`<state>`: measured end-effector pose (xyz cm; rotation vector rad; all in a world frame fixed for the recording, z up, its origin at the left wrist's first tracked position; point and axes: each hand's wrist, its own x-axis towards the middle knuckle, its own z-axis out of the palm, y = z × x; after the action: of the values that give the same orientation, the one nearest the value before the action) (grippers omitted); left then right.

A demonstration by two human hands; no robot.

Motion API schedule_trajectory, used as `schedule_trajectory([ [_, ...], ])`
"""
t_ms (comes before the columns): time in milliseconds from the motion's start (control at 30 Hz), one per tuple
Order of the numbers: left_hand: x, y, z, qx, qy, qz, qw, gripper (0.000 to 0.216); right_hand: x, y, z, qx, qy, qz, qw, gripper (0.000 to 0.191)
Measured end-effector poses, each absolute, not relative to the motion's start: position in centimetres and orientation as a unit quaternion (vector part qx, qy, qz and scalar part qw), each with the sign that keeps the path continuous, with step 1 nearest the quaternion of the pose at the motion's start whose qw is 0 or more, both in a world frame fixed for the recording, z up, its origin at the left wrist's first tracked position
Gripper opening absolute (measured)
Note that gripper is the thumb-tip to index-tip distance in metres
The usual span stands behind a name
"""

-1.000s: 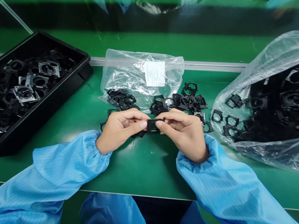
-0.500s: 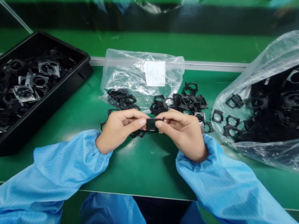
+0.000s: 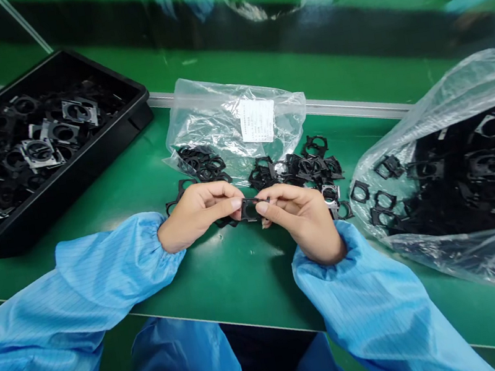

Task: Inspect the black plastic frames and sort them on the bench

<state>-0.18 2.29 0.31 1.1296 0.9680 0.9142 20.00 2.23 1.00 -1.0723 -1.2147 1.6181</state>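
Between my two hands, above the green table, is a small black plastic frame (image 3: 250, 210) with a round opening. The thumb and fingers of my left hand (image 3: 202, 212) pinch its left side. My right hand (image 3: 300, 218) grips its right side the same way, covering that edge. Just beyond my fingers lie two loose piles of similar black frames, a left pile (image 3: 204, 164) and a right pile (image 3: 301, 167). Some pieces of the left pile are partly hidden behind my left hand.
A black bin (image 3: 132, 106) holding many black and silvery frames stands at the left. Behind the piles lies a clear plastic bag (image 3: 212, 112) with a white label (image 3: 257, 120). At the right, a large open plastic bag (image 3: 387, 119) is full of black parts.
The black frame has tilted between my fingers, so its round opening now shows where its edge faced me before. Both hands stay in nearly the same place.
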Motion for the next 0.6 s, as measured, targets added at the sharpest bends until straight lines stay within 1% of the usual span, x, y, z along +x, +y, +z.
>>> schedule_trajectory([
  [167,-0.19,2.26,0.44,0.487,0.411,0.399,0.659,0.033,19.97,2.28,1.04,-0.412,-0.472,0.66,0.414,0.039],
  [433,-0.31,2.3,0.52,0.459,0.401,0.377,0.697,0.035,20.14,2.32,0.88,-0.401,-0.484,0.664,0.406,0.031],
  [600,-0.28,2.27,0.59,0.44,0.394,0.373,0.716,0.036,20.12,2.32,0.92,-0.396,-0.489,0.659,0.413,0.03],
])
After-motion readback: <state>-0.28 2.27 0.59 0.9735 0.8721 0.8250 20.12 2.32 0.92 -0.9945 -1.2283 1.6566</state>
